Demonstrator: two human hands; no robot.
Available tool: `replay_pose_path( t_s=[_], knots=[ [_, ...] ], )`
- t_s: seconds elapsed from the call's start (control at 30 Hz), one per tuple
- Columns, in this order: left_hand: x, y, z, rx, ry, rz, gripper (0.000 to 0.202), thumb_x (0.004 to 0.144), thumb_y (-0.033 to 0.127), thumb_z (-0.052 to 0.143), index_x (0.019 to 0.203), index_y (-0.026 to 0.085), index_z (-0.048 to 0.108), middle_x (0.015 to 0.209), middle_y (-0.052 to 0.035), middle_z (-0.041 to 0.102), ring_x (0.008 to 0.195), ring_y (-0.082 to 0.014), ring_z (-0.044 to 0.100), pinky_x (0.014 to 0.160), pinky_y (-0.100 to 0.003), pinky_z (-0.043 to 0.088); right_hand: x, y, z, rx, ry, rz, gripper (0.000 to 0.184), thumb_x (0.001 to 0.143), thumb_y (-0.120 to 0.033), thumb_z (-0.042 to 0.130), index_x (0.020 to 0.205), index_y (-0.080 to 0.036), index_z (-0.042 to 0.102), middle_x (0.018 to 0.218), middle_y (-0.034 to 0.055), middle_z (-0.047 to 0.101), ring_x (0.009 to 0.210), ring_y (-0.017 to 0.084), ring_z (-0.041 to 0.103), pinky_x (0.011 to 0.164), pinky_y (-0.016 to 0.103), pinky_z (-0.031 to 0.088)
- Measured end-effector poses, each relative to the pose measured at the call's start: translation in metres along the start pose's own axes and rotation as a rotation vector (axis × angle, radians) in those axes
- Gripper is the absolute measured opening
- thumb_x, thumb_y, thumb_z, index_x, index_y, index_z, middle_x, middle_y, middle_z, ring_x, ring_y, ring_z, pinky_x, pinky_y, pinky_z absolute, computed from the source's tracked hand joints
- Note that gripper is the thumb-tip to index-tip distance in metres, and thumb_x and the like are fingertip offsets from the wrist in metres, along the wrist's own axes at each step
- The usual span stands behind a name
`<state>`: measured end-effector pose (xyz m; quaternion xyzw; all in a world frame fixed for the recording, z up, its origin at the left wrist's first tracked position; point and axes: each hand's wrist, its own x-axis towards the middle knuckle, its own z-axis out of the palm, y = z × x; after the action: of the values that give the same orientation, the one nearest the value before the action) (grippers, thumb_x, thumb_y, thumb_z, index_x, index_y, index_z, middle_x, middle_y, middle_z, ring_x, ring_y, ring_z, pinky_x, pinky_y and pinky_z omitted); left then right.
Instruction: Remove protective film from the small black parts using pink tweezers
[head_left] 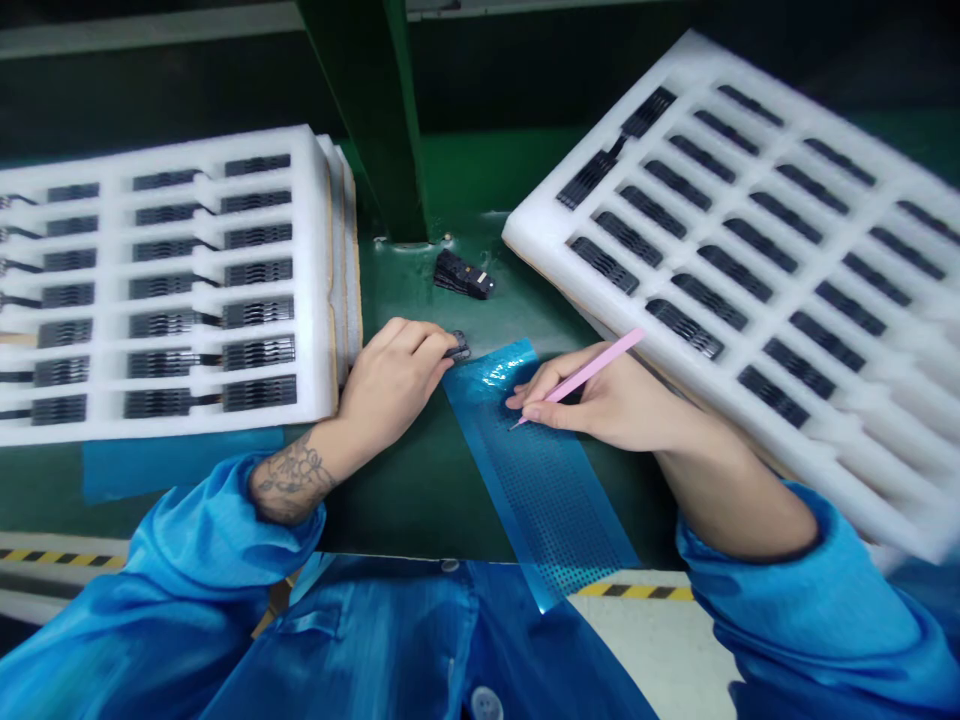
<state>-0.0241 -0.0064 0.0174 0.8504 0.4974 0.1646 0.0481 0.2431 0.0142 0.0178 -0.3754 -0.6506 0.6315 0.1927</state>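
Note:
My left hand (394,380) rests on the green bench, its fingers pinched round a small black part (457,346) at the top edge of a blue film strip (536,480). The strip lies diagonally across the bench and carries rows of tiny dots. My right hand (600,400) holds pink tweezers (589,372) like a pen, with the tip touching the film near its upper part. Both sleeves are blue.
A white foam tray (315,260) with rows of black parts sits at the left, on a stack. A second foam tray (757,230) of black parts leans at the right. A loose black part (463,275) lies near a green post (375,110). Blue film (172,465) pokes out under the left tray.

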Motion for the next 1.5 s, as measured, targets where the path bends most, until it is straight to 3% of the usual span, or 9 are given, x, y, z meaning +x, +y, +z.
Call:
replay_pose_path(
  t_s=[0.17, 0.3, 0.5, 0.73, 0.8, 0.9, 1.0, 1.17, 1.5],
  knots=[
    [-0.003, -0.001, -0.003, -0.04, -0.096, -0.037, 0.023, 0.096, 0.026, 0.062, 0.117, 0.016, 0.066, 0.114, -0.0086, 0.072, 0.105, -0.026, 0.062, 0.091, -0.04, 0.054, 0.0, 0.001, 0.0, 0.023, 0.022, 0.009, 0.015, 0.079, -0.036, 0.083, 0.084, -0.023, 0.079, 0.091, 0.0047, 0.081, 0.089, 0.023, 0.077, 0.082, 0.035, 0.064],
    [-0.004, -0.001, -0.004, -0.021, -0.111, -0.017, 0.02, 0.096, 0.02, 0.061, 0.114, 0.017, 0.067, 0.11, -0.0073, 0.073, 0.1, -0.0246, 0.064, 0.087, -0.039, 0.055, 0.001, 0.0, 0.005, 0.067, 0.086, 0.025, 0.018, 0.077, -0.038, 0.085, 0.082, -0.022, 0.079, 0.087, 0.0055, 0.08, 0.084, 0.024, 0.077, 0.076, 0.034, 0.064],
    [0.001, -0.004, 0.003, 0.015, 0.003, 0.008, 0.017, 0.096, 0.017, 0.06, 0.11, 0.015, 0.068, 0.107, -0.0066, 0.074, 0.097, -0.0232, 0.067, 0.085, -0.037, 0.057, 0.005, 0.001, 0.023, 0.118, 0.267, -0.028, 0.019, 0.078, -0.037, 0.084, 0.081, -0.019, 0.078, 0.087, 0.0078, 0.08, 0.087, 0.025, 0.078, 0.077, 0.034, 0.062],
    [0.0, 0.004, -0.013, -0.141, 0.305, 0.061, 0.016, 0.093, 0.017, 0.066, 0.108, 0.02, 0.065, 0.111, -0.0055, 0.074, 0.102, -0.019, 0.068, 0.09, -0.035, 0.057, 0.005, 0.002, 0.028, 0.102, 0.321, -0.061, 0.018, 0.08, -0.037, 0.082, 0.082, -0.02, 0.078, 0.088, 0.0075, 0.08, 0.083, 0.023, 0.077, 0.075, 0.035, 0.062],
    [-0.002, 0.007, -0.009, -0.209, 0.269, 0.105, 0.016, 0.092, 0.017, 0.067, 0.108, 0.02, 0.065, 0.112, -0.0057, 0.074, 0.102, -0.0182, 0.069, 0.091, -0.034, 0.057, 0.004, 0.001, 0.026, 0.101, 0.305, -0.06, 0.018, 0.079, -0.038, 0.082, 0.083, -0.02, 0.078, 0.088, 0.0073, 0.08, 0.082, 0.023, 0.076, 0.074, 0.035, 0.062],
    [-0.003, 0.009, 0.006, -0.317, 0.107, 0.126, 0.013, 0.093, 0.018, 0.067, 0.105, 0.018, 0.066, 0.106, -0.0057, 0.075, 0.098, -0.0175, 0.068, 0.087, -0.033, 0.058, 0.004, 0.001, 0.023, 0.093, 0.305, -0.073, 0.018, 0.08, -0.037, 0.082, 0.082, -0.02, 0.078, 0.084, 0.0072, 0.08, 0.078, 0.023, 0.075, 0.071, 0.035, 0.06],
    [-0.002, 0.006, 0.019, -0.396, 0.001, 0.096, 0.011, 0.093, 0.022, 0.068, 0.104, 0.018, 0.068, 0.103, -0.0042, 0.076, 0.097, -0.017, 0.068, 0.087, -0.032, 0.057, 0.006, 0.002, 0.023, 0.069, 0.4, -0.057, 0.019, 0.08, -0.04, 0.081, 0.08, -0.022, 0.077, 0.082, 0.0062, 0.079, 0.075, 0.022, 0.073, 0.067, 0.036, 0.059],
    [-0.001, 0.003, 0.023, -0.436, 0.015, 0.107, 0.011, 0.093, 0.025, 0.069, 0.102, 0.018, 0.069, 0.104, -0.004, 0.077, 0.098, -0.017, 0.069, 0.088, -0.032, 0.057, 0.011, 0.004, 0.029, 0.018, 0.576, 0.022, 0.026, 0.079, -0.048, 0.081, 0.076, -0.023, 0.075, 0.075, 0.006, 0.076, 0.072, 0.023, 0.071, 0.066, 0.039, 0.059],
    [-0.001, 0.004, 0.021, -0.443, 0.017, 0.07, 0.007, 0.092, 0.025, 0.07, 0.09, 0.019, 0.068, 0.1, -0.0032, 0.076, 0.095, -0.0173, 0.069, 0.084, -0.032, 0.058, 0.015, 0.0, 0.034, -0.08, 0.618, 0.043, 0.025, 0.079, -0.046, 0.081, 0.076, -0.023, 0.075, 0.073, 0.0053, 0.074, 0.067, 0.021, 0.067, 0.056, 0.035, 0.054]
  ],
)
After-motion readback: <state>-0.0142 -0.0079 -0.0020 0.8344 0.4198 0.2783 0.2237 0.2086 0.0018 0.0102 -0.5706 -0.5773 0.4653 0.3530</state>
